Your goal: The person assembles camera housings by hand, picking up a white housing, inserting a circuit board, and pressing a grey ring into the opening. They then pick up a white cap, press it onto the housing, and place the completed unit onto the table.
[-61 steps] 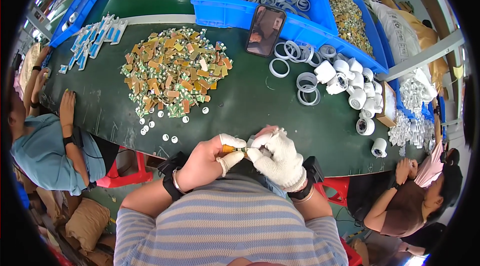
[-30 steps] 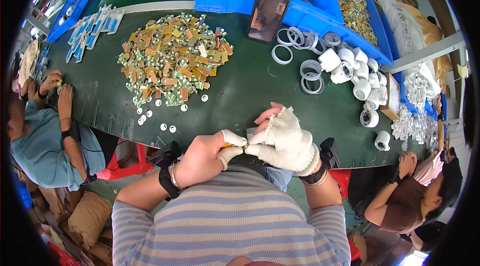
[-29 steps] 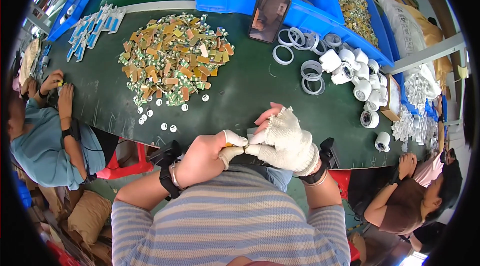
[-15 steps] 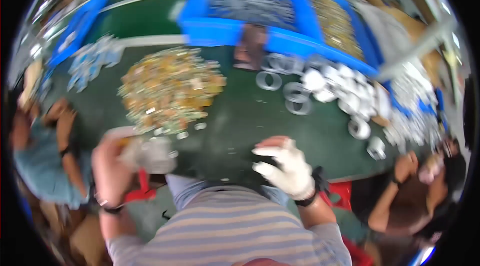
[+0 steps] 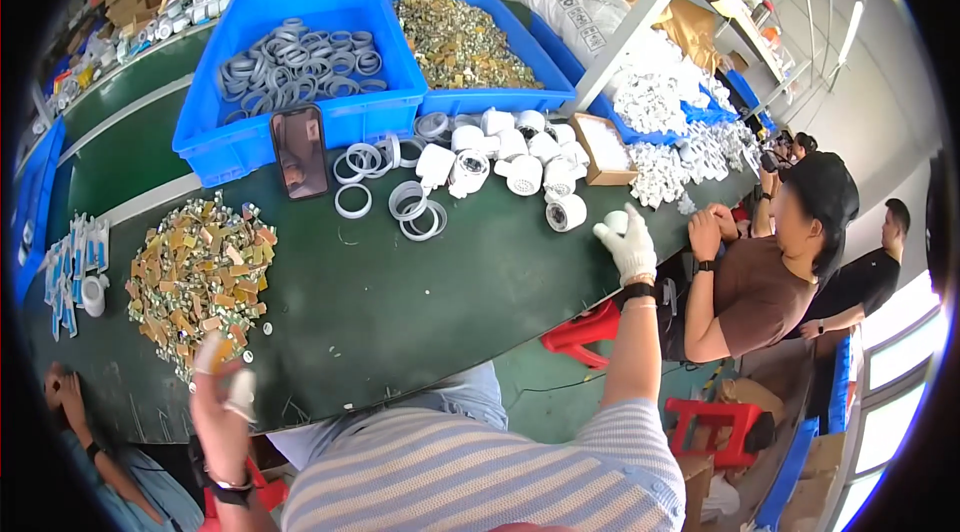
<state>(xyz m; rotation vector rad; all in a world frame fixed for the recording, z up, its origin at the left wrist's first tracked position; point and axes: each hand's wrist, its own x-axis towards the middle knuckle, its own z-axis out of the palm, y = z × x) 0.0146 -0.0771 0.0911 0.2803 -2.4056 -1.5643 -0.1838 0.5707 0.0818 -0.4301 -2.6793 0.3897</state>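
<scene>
My left hand point(image 5: 222, 400) is raised by the near edge of the small-parts pile, fingers apart and nothing visible in them; white covers sit on some fingertips. That pile point(image 5: 205, 277) is a heap of small yellow-brown and green circuit boards on the green table point(image 5: 350, 342). On the right, my right hand point(image 5: 632, 250), in a white glove, has its thumb and fingers around a small white round housing point(image 5: 616, 222); the glove hides part of it. Several white camera-like housings point(image 5: 520, 174) stand just beyond it, with loose grey rings point(image 5: 353, 201) to their left.
A blue bin point(image 5: 300, 127) of grey rings and a blue tray point(image 5: 556, 97) of small boards stand at the back. A phone point(image 5: 299, 154) leans on the bin. An open carton point(image 5: 612, 172) and white parts point(image 5: 690, 157) lie right. Co-workers sit at both sides.
The view has swung to the right. My right hand has reached out right to the white housings and closed on one. The pale translucent thing by my left hand is gone from there.
</scene>
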